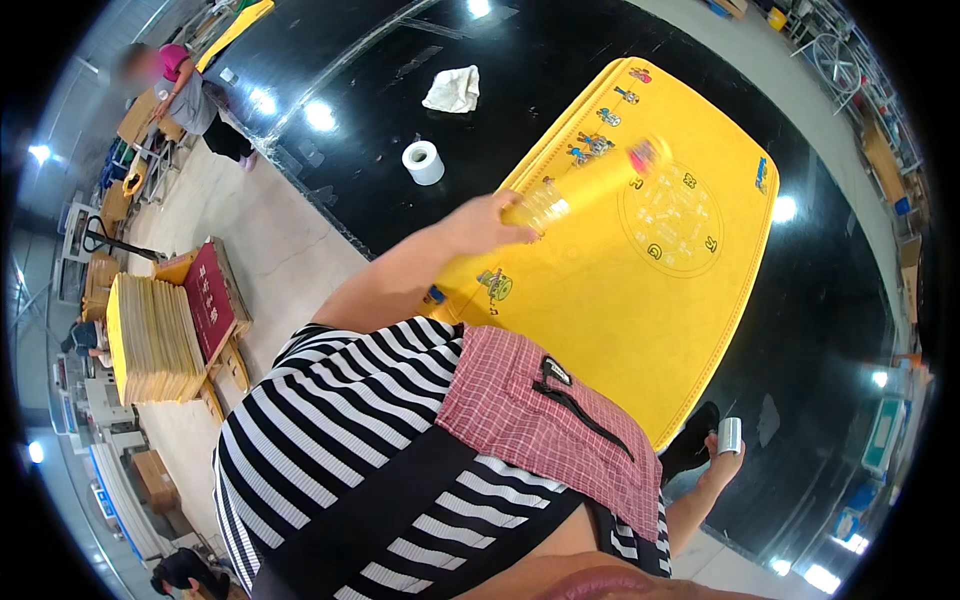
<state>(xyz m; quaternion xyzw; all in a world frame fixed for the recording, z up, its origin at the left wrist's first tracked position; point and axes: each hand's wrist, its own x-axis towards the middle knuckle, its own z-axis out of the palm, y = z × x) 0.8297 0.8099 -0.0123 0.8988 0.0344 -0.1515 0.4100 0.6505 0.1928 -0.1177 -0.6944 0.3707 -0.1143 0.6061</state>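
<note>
My left hand (488,225) is closed round the near end of a clear plastic bottle (545,207). The bottle, smeared by motion, lies tilted above a yellow printed board (590,320) with rounded corners, its pink-red end pointing far right. Small cartoon figures and a large circle are printed on the board, which seems to have another yellow sheet beneath it at its left edge. At the lower right, beyond the board's near corner, my right hand (722,466) grips a small white-and-grey cylinder (730,435); its exact kind I cannot make out.
A white roll (423,164) and a crumpled white cloth (453,90) rest on the glossy black table (370,120). On the floor at left, a stack of yellow-edged boards (155,340) stands beside a dark red panel (213,300). Another person (190,100) stands at the far left.
</note>
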